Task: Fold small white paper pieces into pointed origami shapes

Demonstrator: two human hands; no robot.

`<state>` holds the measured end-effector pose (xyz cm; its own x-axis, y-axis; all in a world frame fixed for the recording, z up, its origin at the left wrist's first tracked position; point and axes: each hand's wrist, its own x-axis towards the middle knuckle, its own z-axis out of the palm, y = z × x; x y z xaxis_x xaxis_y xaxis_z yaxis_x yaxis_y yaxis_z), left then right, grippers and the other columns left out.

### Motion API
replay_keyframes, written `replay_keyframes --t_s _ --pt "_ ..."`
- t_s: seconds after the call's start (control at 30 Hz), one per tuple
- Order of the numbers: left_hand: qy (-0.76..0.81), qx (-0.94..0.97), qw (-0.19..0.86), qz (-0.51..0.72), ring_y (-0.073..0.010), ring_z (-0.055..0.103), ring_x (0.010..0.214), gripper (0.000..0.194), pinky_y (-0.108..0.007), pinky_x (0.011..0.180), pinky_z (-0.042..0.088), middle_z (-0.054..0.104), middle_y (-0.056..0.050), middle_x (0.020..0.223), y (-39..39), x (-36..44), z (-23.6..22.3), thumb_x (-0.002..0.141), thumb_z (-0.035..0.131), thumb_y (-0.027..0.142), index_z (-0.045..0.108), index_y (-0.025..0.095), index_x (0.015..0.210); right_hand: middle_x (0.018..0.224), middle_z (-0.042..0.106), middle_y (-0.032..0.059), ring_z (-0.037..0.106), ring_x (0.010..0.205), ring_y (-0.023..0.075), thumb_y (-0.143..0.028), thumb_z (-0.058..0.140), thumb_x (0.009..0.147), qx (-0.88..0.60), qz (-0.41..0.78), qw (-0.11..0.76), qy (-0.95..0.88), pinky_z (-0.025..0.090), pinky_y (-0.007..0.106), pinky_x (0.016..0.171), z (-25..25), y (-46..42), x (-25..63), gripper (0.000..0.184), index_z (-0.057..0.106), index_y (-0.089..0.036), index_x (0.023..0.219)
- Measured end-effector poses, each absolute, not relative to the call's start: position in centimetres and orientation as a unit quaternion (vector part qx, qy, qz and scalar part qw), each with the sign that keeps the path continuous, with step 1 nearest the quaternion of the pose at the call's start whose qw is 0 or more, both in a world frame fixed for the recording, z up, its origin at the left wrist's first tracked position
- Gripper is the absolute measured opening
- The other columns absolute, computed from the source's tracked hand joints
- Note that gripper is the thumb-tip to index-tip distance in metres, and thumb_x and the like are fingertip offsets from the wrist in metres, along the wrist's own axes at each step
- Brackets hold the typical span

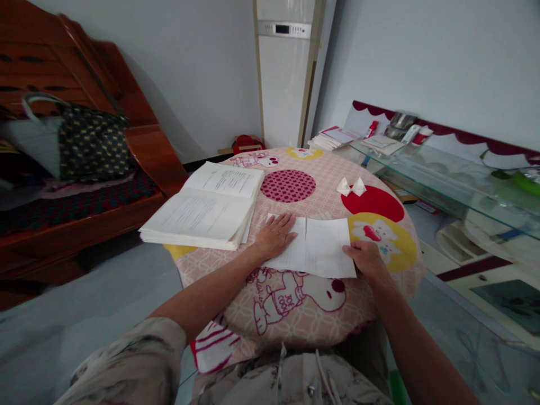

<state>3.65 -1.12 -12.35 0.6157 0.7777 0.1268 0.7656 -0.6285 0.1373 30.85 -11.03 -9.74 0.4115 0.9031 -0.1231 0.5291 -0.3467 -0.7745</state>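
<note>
Resting on a round, cloth-covered table (327, 207), a white paper sheet (327, 242) sits in front of the wearer, just R of an open book (202, 208). The left hand (276, 235) lies flat on it, fingers extended; the right hand (365, 259) pinches its R edge. Paper's prob. v. light, limp & easily torn, esp. at the gap in its far side; best held by outer edges, w/ a flat palm as anchor.
</note>
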Motion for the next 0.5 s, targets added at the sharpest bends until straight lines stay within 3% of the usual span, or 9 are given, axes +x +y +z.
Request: replay_keyframes --t_s 0.27,0.5 --pt "0.433 0.896 0.039 0.084 -0.0273 0.031 0.153 0.058 -0.051 0.125 0.026 0.034 -0.013 0.164 -1.3 3.8 -11.9 0.105 0.029 0.043 0.039 0.015 0.155 0.055 0.062 0.0047 0.054 0.053 0.0182 -0.034 0.067 0.067 -0.775 0.283 0.333 -0.456 0.038 0.029 0.05 -9.4 -11.6 31.0 0.019 0.066 -0.018 0.056" --pt "0.438 0.895 0.035 0.079 -0.0269 0.031 0.153 0.058 -0.05 0.125 0.025 0.035 -0.013 0.163 -1.3 3.8 -12.1 0.106 0.03 0.043 0.039 0.015 0.155 0.068 0.073 0.0092 0.063 0.056 0.022 -0.027 0.074 0.062 -0.728 0.439 0.37 -0.375 0.049 0.033 0.052 -9.6 -12.9 31.2 0.014 0.072 -0.017 0.072"
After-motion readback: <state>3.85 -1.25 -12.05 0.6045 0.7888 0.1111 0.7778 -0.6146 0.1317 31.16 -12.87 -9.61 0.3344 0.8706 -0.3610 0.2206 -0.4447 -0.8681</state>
